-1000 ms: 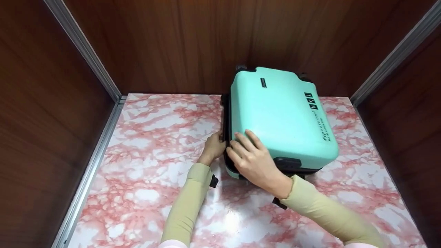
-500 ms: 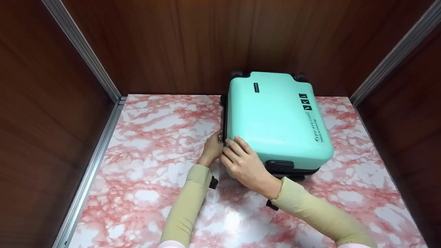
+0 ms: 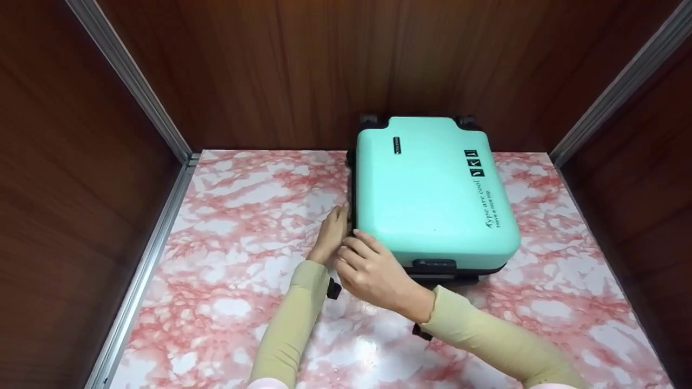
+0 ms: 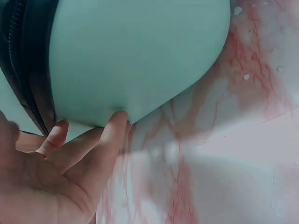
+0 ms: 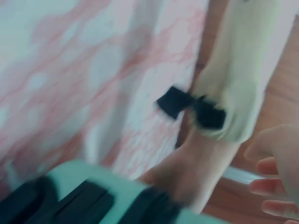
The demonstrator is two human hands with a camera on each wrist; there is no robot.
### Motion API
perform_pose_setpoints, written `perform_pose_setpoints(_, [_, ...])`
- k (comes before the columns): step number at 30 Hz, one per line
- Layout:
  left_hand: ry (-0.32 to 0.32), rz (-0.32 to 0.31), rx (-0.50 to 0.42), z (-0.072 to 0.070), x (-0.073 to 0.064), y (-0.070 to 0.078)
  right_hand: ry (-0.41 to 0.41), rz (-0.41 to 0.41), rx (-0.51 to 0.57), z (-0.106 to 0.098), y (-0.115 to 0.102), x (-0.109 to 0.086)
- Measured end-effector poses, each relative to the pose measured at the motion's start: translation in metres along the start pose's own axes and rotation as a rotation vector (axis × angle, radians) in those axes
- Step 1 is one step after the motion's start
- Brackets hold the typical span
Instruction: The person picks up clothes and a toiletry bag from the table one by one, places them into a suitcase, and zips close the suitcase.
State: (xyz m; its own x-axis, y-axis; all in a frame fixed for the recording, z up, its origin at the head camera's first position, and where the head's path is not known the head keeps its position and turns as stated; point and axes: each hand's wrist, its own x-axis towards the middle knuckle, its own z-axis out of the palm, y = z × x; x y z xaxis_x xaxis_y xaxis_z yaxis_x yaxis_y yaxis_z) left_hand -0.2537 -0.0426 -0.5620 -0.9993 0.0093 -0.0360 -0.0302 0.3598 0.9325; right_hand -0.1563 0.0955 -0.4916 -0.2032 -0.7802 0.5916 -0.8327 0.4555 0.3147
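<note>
A mint-green hard-shell suitcase [image 3: 427, 189] lies broad face up on a pink-and-white marbled surface [image 3: 248, 227]. Its dark zipper band [image 4: 32, 65] shows in the left wrist view, and a black side handle [image 3: 434, 265] faces me. My left hand [image 3: 331, 233] is at the suitcase's left side; in the left wrist view its extended fingertips meet the lower part of the shell. At the near left corner is my right hand [image 3: 376, 273], fingers loosely bent and pinching nothing. In the right wrist view those fingers [image 5: 268, 186] appear apart from the case.
Dark wood panels stand behind and on both sides, with a metal corner strip [image 3: 130, 81] at the left. The suitcase's wheels [image 3: 468, 122] are close to the back panel [image 3: 270, 75]. A small black device [image 3: 333, 289] is strapped at the left wrist.
The suitcase has come down from a tilt to lie flatter, shifting slightly left. My right hand has slid left and toward me off its top corner. My left fingers have straightened somewhat.
</note>
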Motion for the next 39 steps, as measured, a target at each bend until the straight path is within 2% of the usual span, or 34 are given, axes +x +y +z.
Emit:
perform_pose_setpoints(2, [0.000,-0.006,-0.016,0.000,-0.001,0.003,0.017,-0.002,0.034,-0.002,-0.003,0.004])
perform_pose_setpoints(6, [0.000,-0.019,-0.042,0.000,-0.003,0.005,-0.010,0.002,0.047,-0.006,-0.003,0.005])
perform_pose_setpoints(9, [-0.004,-0.027,-0.027,0.000,-0.002,0.005,-0.021,0.013,0.057,-0.007,0.000,0.003])
perform_pose_setpoints(17, [-0.116,-0.090,0.011,-0.007,-0.003,0.013,0.013,0.172,0.098,-0.018,0.020,-0.014])
perform_pose_setpoints(22, [-0.172,-0.112,0.034,-0.011,-0.006,0.019,0.075,0.261,0.126,-0.034,0.035,-0.024])
perform_pose_setpoints(26, [-0.195,-0.104,0.084,-0.013,-0.008,0.025,0.143,0.377,0.115,-0.054,0.054,-0.035])
perform_pose_setpoints(29, [-0.243,-0.074,0.111,-0.015,-0.010,0.029,0.190,0.467,0.085,-0.071,0.073,-0.049])
perform_pose_setpoints(33, [-0.322,-0.077,0.062,-0.017,-0.014,0.033,0.249,0.615,0.036,-0.094,0.103,-0.076])
perform_pose_setpoints(36, [-0.354,-0.131,-0.029,-0.018,-0.015,0.033,0.251,0.826,0.064,-0.111,0.127,-0.102])
perform_pose_setpoints(39, [-0.363,-0.165,-0.102,-0.019,-0.015,0.033,0.178,1.097,0.178,-0.121,0.149,-0.133])
